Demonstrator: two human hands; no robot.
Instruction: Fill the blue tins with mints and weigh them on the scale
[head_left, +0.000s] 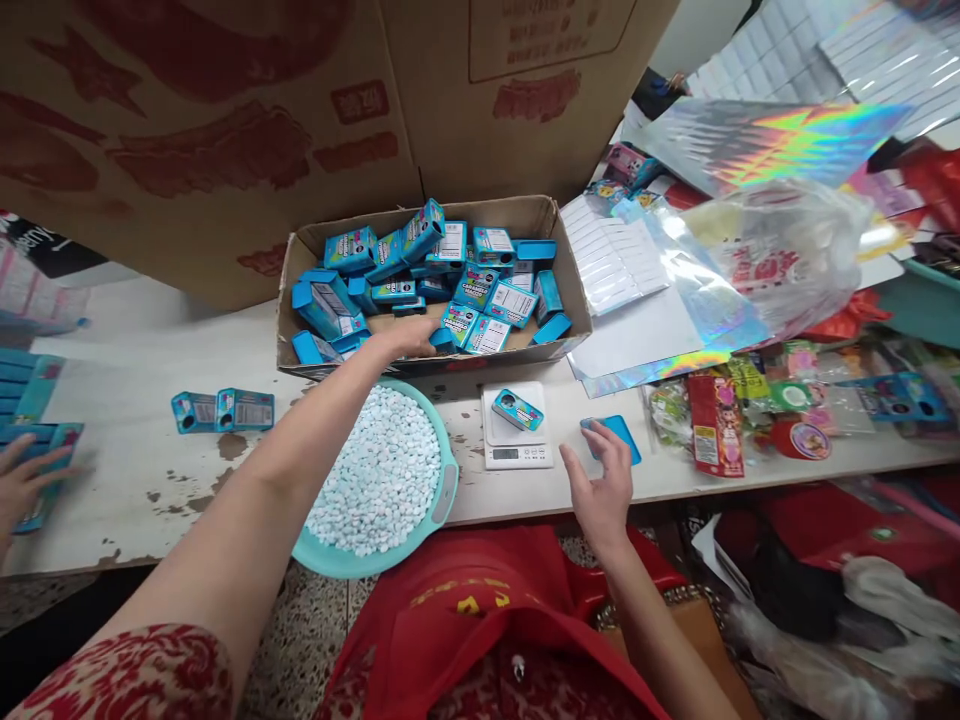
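Observation:
My left hand (411, 338) reaches over the front wall of a shallow cardboard box (566, 250). Its bunched fingers are at the end of a blue candy box (444, 340); the fingertips are partly hidden. Several printed blue candy boxes lie jumbled around it. On the right, my right hand (606, 485) is open, thumb apart, with its fingertips over the edge of a flat blue piece (621, 440). A blue candy box (517, 410) rests tilted on a small white digital scale (519, 455) between my hands. White and pale-blue candies fill a turquoise basin (448, 490) beneath my left forearm.
A large carton (300, 130) stands behind. Two blue boxes (244, 410) sit left of the basin. Another person's hand (26, 480) is over stacked blue boxes at far left. Plastic sheets (765, 150), a clear bag (780, 260) and a red packet (716, 425) crowd the right.

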